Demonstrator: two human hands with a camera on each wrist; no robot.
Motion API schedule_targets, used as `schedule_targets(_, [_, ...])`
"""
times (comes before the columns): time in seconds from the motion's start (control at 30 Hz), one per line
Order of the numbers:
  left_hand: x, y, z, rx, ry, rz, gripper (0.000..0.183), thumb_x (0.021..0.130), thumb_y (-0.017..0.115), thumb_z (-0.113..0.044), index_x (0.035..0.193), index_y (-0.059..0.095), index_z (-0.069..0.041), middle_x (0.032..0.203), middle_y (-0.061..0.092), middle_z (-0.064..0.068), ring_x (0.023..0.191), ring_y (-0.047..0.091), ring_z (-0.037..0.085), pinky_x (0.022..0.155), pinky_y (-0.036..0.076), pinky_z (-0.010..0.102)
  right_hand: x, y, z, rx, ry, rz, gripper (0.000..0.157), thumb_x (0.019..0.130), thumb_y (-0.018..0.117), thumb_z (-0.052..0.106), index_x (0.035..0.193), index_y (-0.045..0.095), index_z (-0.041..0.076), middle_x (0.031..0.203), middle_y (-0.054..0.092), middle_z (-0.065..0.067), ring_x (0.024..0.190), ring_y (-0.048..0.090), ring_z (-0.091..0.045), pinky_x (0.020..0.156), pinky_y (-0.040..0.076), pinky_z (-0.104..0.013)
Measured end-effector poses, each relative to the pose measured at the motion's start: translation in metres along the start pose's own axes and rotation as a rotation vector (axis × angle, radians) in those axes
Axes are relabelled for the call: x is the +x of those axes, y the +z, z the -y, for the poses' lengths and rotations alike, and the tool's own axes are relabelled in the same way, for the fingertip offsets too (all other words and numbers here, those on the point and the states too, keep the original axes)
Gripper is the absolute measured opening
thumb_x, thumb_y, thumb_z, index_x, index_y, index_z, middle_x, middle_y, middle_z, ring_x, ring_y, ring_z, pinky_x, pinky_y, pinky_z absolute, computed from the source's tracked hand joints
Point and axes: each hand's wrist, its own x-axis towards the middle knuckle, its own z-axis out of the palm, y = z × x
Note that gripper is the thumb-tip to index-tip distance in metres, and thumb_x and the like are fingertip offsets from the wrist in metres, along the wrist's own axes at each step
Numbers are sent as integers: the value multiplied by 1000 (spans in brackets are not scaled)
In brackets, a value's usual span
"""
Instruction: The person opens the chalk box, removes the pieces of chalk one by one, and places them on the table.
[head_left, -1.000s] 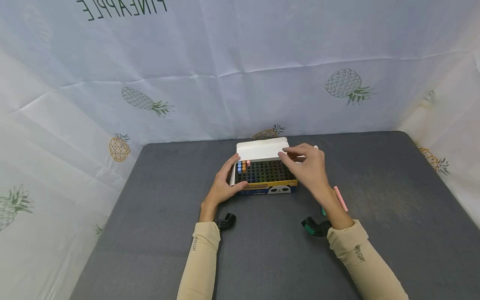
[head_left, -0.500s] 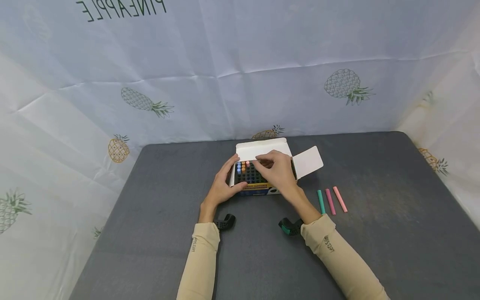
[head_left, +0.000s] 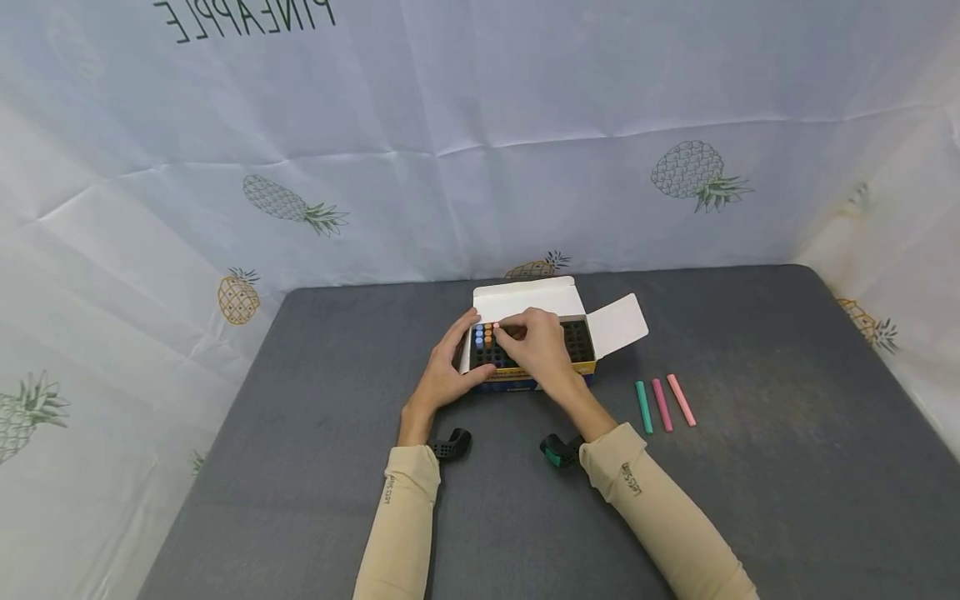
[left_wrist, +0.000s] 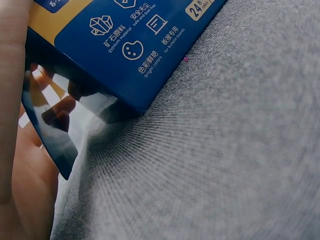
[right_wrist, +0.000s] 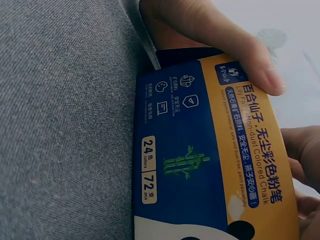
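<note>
My left hand [head_left: 442, 377] grips the left end of an open chalk box [head_left: 540, 379], thumb over the front edge and fingers at the back. Its thumb [right_wrist: 250, 55] lies across the box's yellow rim in the right wrist view. Inside is a black tray of holes [head_left: 577, 340]. Blue chalk sticks [head_left: 479, 336] and orange chalk sticks [head_left: 487, 335] stand at its left. A pink chalk stick [head_left: 496, 326] shows beside them, with my right hand [head_left: 542, 350] pinching at its top by thumb and forefinger. The right hand hides the tray's middle.
Right of the box, a teal chalk stick [head_left: 643, 407], a magenta chalk stick [head_left: 662, 405] and a light pink chalk stick [head_left: 682, 400] lie on the grey table [head_left: 787, 467]. The box's white lid [head_left: 528, 297] and right flap [head_left: 617, 324] stand folded out.
My right hand has moved left over the tray, from the box's right side to the pink chalk stick, uncovering the right flap and the chalk sticks on the table. The left hand stays put.
</note>
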Motion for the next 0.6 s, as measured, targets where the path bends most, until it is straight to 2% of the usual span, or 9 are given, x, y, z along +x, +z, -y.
schedule_targets(0.13, [0, 1, -1, 4, -4, -2, 97, 83, 65, -76, 158, 39, -19, 170, 29, 4, 157, 29, 28, 124, 34, 54, 2, 2, 0, -37, 33, 1, 13, 92, 76, 12, 97, 83, 2, 83, 77, -13, 72, 70, -25, 68, 58, -40])
schedule_targets(0.3, [-1, 2, -1, -5, 0, -2, 93, 85, 69, -70, 158, 39, -20, 170, 29, 5, 157, 29, 29, 124, 33, 55, 4, 5, -1, -56, 50, 10, 13, 92, 76, 12, 95, 83, 2, 83, 79, -13, 70, 71, -25, 68, 58, -40])
schedule_targets(0.4, [-1, 1, 0, -16, 2, -1, 87, 88, 75, -57, 158, 40, -19, 170, 29, 7, 157, 29, 30, 124, 33, 55, 5, 6, -1, -63, 46, 11, 13, 92, 75, 12, 94, 83, 2, 82, 78, -13, 69, 69, -23, 65, 56, -37])
schedule_targets(0.47, [-1, 1, 0, -25, 5, -2, 83, 89, 79, -44, 158, 40, -17, 169, 29, 9, 157, 29, 31, 123, 34, 56, 5, 7, 0, -73, 41, 8, 13, 92, 74, 12, 94, 83, 3, 81, 77, -12, 68, 68, -23, 63, 55, -36])
schedule_targets(0.6, [-2, 1, -1, -40, 10, -7, 83, 86, 82, -18, 157, 40, -12, 169, 29, 13, 156, 29, 35, 122, 34, 59, 4, 7, 1, -86, 24, -5, 13, 93, 73, 11, 95, 83, 3, 81, 74, -13, 69, 66, -23, 62, 54, -35])
